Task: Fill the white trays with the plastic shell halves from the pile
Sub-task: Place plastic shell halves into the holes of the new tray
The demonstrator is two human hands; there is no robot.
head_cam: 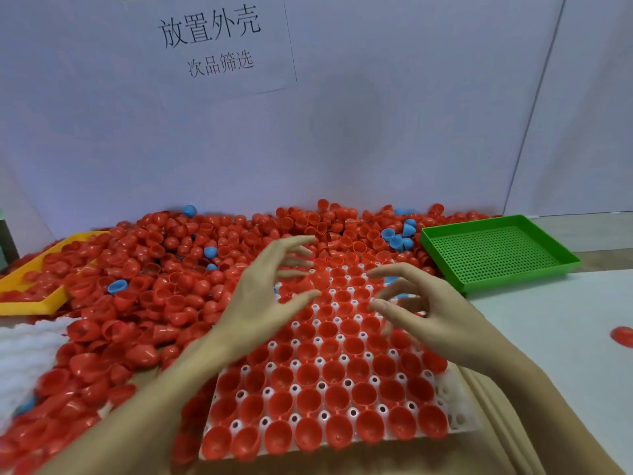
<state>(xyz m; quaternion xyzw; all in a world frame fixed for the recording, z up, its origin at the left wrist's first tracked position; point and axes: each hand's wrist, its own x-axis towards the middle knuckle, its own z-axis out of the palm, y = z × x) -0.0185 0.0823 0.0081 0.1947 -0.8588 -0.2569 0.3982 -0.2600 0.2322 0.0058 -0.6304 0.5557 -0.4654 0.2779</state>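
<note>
over the white tray [455,411], left hand [263,296] fingers spread, right hand [421,303] fingers spread, both holding nothing

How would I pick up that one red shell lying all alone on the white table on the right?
The lone red shell seems to lie low and flat, with bare table around it. Come straight down from above and pinch its opposite edges with your fingers. Part of it is cut off by the picture's edge, so which way it faces is unclear.

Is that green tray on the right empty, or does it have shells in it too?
Empty. The green tray shows only its bare perforated floor; no shell lies inside it, though red and blue ones from the pile crowd against its left edge.
</note>
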